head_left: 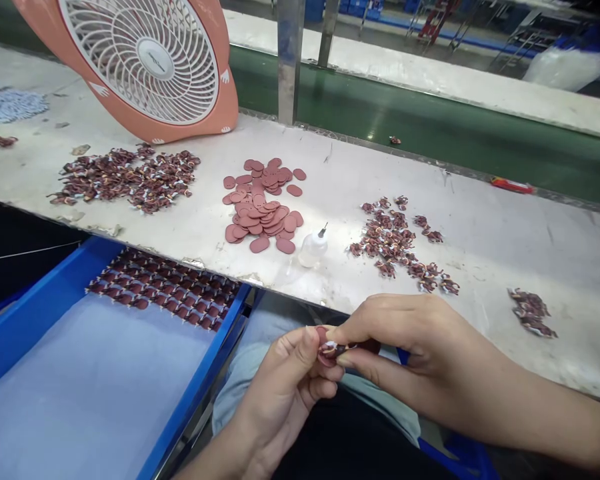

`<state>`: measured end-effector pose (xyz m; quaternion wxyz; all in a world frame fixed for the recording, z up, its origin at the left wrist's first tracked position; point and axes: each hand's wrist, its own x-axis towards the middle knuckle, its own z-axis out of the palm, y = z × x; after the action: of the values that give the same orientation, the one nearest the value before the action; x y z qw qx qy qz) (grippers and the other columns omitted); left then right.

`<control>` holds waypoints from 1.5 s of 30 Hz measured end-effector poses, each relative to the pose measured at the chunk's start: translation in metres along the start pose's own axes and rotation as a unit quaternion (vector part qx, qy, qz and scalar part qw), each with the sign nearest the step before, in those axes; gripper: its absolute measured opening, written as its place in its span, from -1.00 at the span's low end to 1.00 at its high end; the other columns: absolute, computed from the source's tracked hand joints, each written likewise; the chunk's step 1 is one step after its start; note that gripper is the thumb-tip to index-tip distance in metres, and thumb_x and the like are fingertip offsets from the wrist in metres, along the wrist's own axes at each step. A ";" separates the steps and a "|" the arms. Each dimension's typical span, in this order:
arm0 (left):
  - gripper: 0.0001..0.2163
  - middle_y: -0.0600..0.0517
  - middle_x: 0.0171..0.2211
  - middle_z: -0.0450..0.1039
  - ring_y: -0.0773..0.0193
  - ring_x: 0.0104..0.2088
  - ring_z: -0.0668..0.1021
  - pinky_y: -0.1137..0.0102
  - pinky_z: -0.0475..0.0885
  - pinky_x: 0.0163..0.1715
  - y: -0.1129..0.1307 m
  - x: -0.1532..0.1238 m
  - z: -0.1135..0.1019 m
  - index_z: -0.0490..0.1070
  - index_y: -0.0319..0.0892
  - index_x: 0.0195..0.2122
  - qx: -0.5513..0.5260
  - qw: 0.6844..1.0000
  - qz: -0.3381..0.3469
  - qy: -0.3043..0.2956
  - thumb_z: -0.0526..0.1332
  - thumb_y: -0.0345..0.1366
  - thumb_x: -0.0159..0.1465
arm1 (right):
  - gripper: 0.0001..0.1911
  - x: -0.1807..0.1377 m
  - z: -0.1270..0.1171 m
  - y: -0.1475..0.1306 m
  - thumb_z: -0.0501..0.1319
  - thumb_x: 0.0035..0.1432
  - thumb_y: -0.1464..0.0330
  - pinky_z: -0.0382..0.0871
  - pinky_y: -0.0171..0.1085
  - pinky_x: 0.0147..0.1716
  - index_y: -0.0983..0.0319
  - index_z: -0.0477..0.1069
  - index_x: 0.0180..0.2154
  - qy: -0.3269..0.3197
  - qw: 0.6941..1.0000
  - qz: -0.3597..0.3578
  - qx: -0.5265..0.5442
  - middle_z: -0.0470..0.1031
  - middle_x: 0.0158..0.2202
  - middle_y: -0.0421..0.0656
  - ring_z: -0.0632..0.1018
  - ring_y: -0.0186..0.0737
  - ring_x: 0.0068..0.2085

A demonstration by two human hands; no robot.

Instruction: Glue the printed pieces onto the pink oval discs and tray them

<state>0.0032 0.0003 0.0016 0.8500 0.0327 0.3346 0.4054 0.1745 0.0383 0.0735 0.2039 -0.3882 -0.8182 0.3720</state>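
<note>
Above my lap, my left hand (pixel 290 380) pinches a reddish-brown oval disc (pixel 322 333) between thumb and fingers. My right hand (pixel 415 337) has its thumb and forefinger closed on a small dark brown figurine (pixel 334 349) with a white patch, pressed against the disc. Fingers cover much of both pieces. On the table ahead lies a heap of matching oval discs (pixel 263 217), with a small clear needle-tip bottle (pixel 313 249) beside it. Further right is a cluster of small brown figurines (pixel 390 237).
An orange fan (pixel 233 100) stands at the back left, behind a larger figurine pile (pixel 130 177). Below the table's edge, a blue tray (pixel 25 343) holds rows of figurines on discs (pixel 165 287). More brown pieces (pixel 531 312) lie far right. A green conveyor belt (pixel 430 120) runs behind.
</note>
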 end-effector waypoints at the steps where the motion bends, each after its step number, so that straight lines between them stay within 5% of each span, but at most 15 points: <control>1: -0.82 0.11 -0.56 0.50 0.50 -0.56 0.53 0.67 0.47 -0.57 0.000 0.000 0.000 0.59 -0.22 -0.46 0.000 1.000 0.000 0.000 0.44 -0.20 0.08 | -0.84 0.000 0.000 0.000 0.27 0.21 0.53 0.37 -0.49 -0.27 0.19 0.53 -0.21 0.001 1.000 0.001 0.000 0.60 -0.32 -0.31 0.57 -0.45 -0.31; 45: -0.76 0.10 -0.54 0.44 0.49 -0.55 0.48 0.66 0.43 -0.58 0.001 -0.012 -0.014 0.56 -0.24 -0.41 0.012 1.000 0.021 -0.011 0.42 -0.15 0.09 | -0.86 0.006 0.010 -0.013 0.24 0.21 0.53 0.39 -0.43 -0.31 0.19 0.50 -0.27 -0.018 0.999 -0.033 -0.002 0.58 -0.34 -0.26 0.57 -0.36 -0.32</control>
<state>-0.0108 -0.0109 -0.0024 0.8445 0.0543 0.3298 0.4185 0.1580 0.0329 0.0775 0.2005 -0.3547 -0.8346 0.3708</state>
